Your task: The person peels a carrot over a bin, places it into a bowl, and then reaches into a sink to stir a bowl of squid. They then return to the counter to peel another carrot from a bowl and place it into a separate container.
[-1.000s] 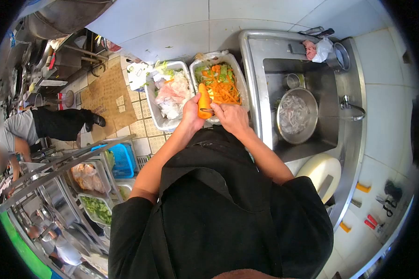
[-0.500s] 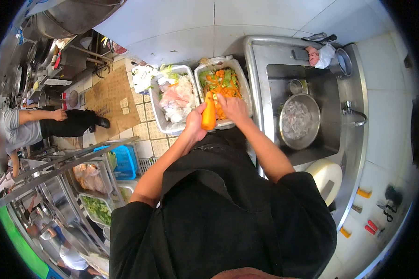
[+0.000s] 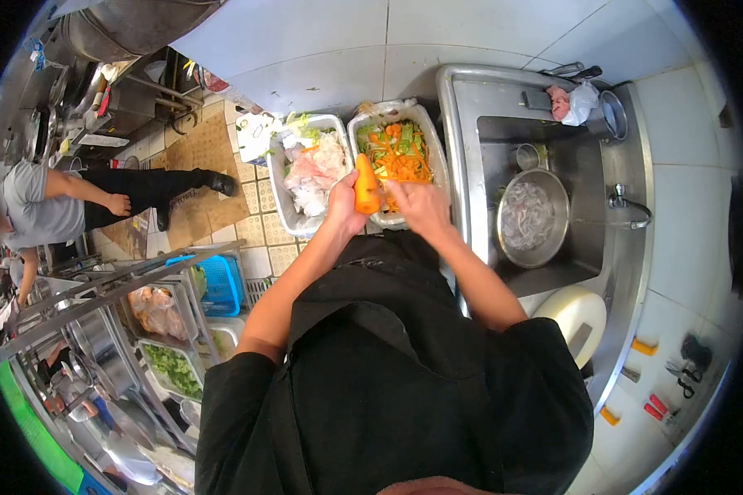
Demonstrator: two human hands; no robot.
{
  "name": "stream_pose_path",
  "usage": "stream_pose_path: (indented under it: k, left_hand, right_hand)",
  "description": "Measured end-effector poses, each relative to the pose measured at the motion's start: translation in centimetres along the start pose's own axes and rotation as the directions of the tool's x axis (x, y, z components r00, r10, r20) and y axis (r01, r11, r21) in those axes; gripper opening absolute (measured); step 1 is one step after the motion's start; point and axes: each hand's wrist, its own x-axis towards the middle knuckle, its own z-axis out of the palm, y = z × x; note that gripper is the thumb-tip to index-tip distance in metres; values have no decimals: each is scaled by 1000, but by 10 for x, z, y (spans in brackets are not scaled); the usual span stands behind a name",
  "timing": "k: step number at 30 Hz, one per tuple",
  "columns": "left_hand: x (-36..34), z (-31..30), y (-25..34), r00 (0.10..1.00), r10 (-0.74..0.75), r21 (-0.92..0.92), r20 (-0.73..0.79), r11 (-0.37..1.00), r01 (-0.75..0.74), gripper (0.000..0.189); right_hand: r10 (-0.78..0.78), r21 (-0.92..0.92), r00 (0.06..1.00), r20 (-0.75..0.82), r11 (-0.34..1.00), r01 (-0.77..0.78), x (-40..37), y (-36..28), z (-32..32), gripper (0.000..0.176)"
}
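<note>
1. Carrot: held in front of the body, over the near left edge of the right bin, narrow end toward the wall.
2. Left hand: wrapped around the carrot's left side, thumb forward along it. The forearm slants forward and inward, the elbow out beside the body.
3. Right hand: just right of the carrot, fingers bent toward it. It is blurred, so I cannot tell what it grips. The forearm angles forward and inward, mirroring the left.
4. Peelings: orange strips lying over green scraps in the right bin.
5. Left bin: beside the right bin, holding pale and greenish scraps.
6. Sink: to the right, with a metal bowl in it.
</note>
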Motion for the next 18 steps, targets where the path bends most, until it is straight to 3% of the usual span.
stream_pose_path:
  k: [2,5,8,11,14,18]
  left_hand:
    - [7,3,-4,998,21,-42,-64,999,-23,33]
    - [3,4,-7,997,14,0,-72,1000,-14,33]
    - [-12,12,-7,997,30,124,-71,992,-21,34]
    - [-28,12,-10,999,-48,250,-6,967,48,34]
    - [-42,14,-13,995,-82,319,61,946,59,37]
    - [-39,21,-7,999,-29,267,20,963,22,37]
  right_hand:
    - [-71,-14,996,-47,997,71,-13,-7,6,61]
    - [-23,-80,999,36,996,26,-17,-11,1,54]
    - [-6,-47,999,46,999,8,-12,3,15,59]
    - [188,-166,976,107,971,-169,26,31,30,65]
    - [290,-199,926,243,949,-246,64,41,-1,79]
    - [399,-140,910,114,913,-383,79,52,-22,81]
